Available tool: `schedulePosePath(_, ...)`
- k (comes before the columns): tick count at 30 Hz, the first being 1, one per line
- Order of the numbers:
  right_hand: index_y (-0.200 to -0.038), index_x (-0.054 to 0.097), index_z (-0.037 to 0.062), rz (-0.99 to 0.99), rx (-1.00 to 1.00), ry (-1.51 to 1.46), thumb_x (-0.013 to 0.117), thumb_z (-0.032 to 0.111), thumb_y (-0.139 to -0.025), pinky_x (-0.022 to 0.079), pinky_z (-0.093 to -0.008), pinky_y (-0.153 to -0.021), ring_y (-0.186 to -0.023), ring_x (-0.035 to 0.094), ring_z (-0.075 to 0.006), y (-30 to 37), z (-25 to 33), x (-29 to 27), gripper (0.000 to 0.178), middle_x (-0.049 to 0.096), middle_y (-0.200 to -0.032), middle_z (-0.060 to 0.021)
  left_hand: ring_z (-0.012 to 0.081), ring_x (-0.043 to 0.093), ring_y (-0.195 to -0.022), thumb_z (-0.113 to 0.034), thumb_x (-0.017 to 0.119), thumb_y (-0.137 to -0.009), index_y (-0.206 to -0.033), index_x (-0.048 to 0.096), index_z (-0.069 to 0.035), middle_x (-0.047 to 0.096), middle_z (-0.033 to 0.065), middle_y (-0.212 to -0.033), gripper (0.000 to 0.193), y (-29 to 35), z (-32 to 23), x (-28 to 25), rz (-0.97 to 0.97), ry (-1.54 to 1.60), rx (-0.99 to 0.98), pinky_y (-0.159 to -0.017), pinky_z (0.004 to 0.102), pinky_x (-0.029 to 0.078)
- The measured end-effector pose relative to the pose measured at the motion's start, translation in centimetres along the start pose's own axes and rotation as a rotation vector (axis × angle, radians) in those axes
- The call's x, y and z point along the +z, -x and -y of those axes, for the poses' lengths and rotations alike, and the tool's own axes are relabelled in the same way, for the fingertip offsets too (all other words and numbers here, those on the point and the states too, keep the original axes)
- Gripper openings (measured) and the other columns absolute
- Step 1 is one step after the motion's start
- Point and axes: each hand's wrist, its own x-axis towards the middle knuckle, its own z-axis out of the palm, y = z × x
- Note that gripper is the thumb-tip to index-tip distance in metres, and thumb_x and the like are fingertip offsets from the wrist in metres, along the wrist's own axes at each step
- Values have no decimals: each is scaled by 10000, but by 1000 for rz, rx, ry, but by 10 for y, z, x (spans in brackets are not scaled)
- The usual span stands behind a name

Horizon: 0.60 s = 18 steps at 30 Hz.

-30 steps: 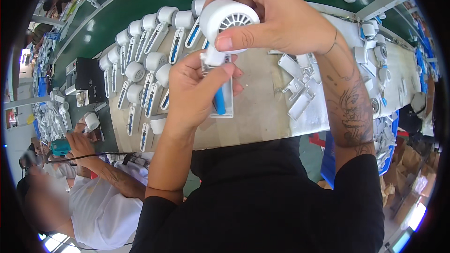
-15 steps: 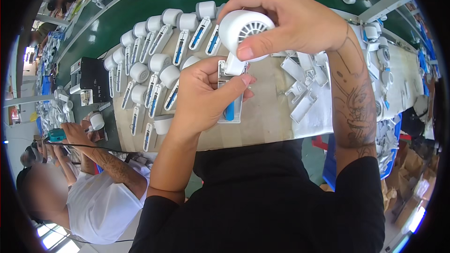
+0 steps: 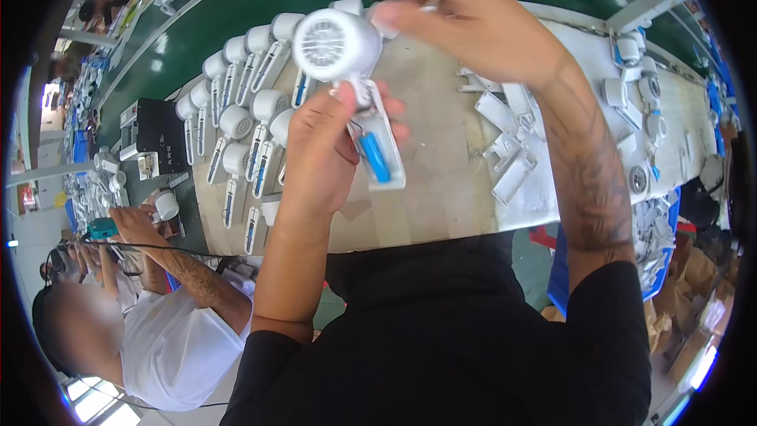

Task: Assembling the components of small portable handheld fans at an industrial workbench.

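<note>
My left hand [image 3: 314, 146] is closed around the handle of a white handheld fan [image 3: 339, 46], its round grilled head tilted up to the left. The handle's casing lies open, and a blue cylindrical battery [image 3: 374, 158] shows in it. Beside the fan head hangs my right hand [image 3: 485, 28], its fingers stretched out and apart, slightly blurred. Its fingertips are close to the head's right side; whether they touch it I cannot tell. A small shiny spot shows between those fingers, too unclear to name.
Rows of similar fans [image 3: 235, 122] lie at the table's left. Loose white handle shells [image 3: 497, 114] are piled right of centre, with more fans [image 3: 628, 95] beyond. A black device [image 3: 154, 138] stands at the left edge. A co-worker [image 3: 185, 331] holds a teal tool [image 3: 102, 227] at lower left.
The fan has swung left and tilted, its head now left of the handle. My right hand has loosened from the head and moved slightly up. My left hand still grips the handle.
</note>
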Motion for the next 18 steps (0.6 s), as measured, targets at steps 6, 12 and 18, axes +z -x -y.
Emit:
schedulePosePath(6, -930, 644, 74, 25, 301, 745, 754, 252, -767, 508, -430, -714, -837, 644, -328, 110, -52, 10, 266, 654, -880, -107, 36, 494, -752, -254, 625, -980, -1131, 690, -37, 692, 40, -1135, 272, -1, -5, -22, -184, -43, 45, -645, 208, 371)
schedulePosePath(12, -1085, 612, 69, -126, 365, 767, 752, 198, -724, 517, -438, -734, -846, 651, -332, 134, -79, 26, 408, 657, -935, -126, 40, 439, -652, -234, 628, -976, -1202, 653, -12, 689, 42, -1109, 318, -10, 6, -19, -153, -26, -4, -559, 204, 357)
schedulePosePath(18, -1144, 605, 37, -178, 319, 807, 664, 143, -722, 520, -431, -591, -636, 640, -329, 126, -89, 28, 438, 658, -731, -125, 72, 495, -677, -251, 615, -978, -1195, 633, 36, 688, 83, -1114, 360, -8, 13, -8, -158, -36, 18, -614, 228, 410)
